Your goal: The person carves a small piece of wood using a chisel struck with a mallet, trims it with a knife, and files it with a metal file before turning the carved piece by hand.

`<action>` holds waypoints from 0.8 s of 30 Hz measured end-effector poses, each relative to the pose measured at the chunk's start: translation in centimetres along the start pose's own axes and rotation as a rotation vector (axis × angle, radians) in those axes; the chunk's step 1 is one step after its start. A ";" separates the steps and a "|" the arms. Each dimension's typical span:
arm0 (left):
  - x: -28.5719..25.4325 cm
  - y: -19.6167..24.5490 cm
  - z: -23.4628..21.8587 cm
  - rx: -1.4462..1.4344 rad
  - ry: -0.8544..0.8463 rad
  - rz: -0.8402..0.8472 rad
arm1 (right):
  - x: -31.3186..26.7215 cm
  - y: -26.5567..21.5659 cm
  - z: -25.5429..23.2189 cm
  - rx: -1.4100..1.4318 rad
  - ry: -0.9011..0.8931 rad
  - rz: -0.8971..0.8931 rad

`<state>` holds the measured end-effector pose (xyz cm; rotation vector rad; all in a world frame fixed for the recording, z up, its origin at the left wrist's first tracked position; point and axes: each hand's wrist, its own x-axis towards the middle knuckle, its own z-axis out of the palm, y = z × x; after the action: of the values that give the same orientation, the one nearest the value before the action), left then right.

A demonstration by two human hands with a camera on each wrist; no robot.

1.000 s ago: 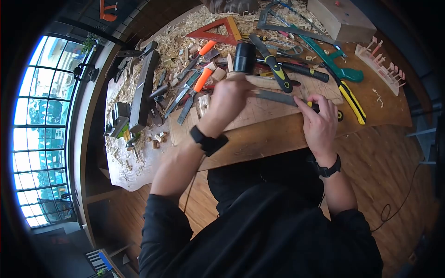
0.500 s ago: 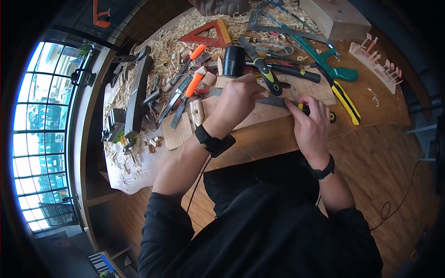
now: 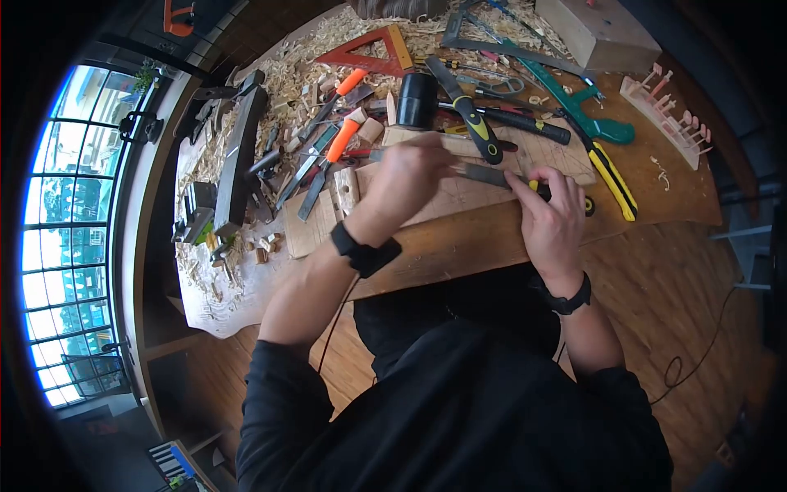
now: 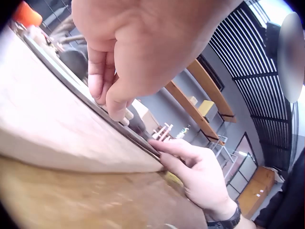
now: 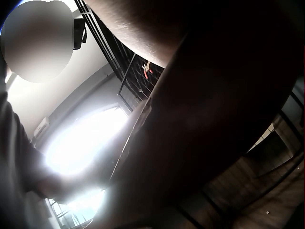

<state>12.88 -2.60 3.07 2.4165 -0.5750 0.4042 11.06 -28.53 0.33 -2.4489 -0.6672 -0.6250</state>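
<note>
A flat grey metal tool (image 3: pixel 485 174) lies along the board near the bench's front edge. My right hand (image 3: pixel 556 225) grips its yellow and black handle end, thumb and fingertips on the metal. Over the tool's left part, my left hand (image 3: pixel 407 179) pinches a small light wooden piece, mostly covered by the fingers. In the left wrist view, the left hand (image 4: pixel 143 47) holds this wooden piece (image 4: pixel 127 116) against the metal strip, and the right hand (image 4: pixel 200 179) is at the strip's far end. The right wrist view is dark and shows neither fingertips nor tool.
Behind the hands are a black mallet head (image 3: pixel 418 100), a yellow-black rasp (image 3: pixel 478 127) and an orange-handled chisel (image 3: pixel 341 141). Farther back lie a red square (image 3: pixel 397 51) and wood shavings. A green saw handle (image 3: pixel 611 129) and a peg rack (image 3: pixel 668 115) are at right.
My left hand moved right along the metal tool, then partway back left, still pinching the small piece. My right hand has kept its grip on the handle end. The head view shifted slightly.
</note>
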 end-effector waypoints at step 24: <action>2.1 2.1 -8.7 -1.695 0.124 0.067 | -0.2 -1.2 0.0 -0.002 0.050 -0.027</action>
<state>12.42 0.72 11.60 0.7416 -0.5561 -0.0061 10.21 -27.72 0.69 -2.4214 -0.6811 -0.6952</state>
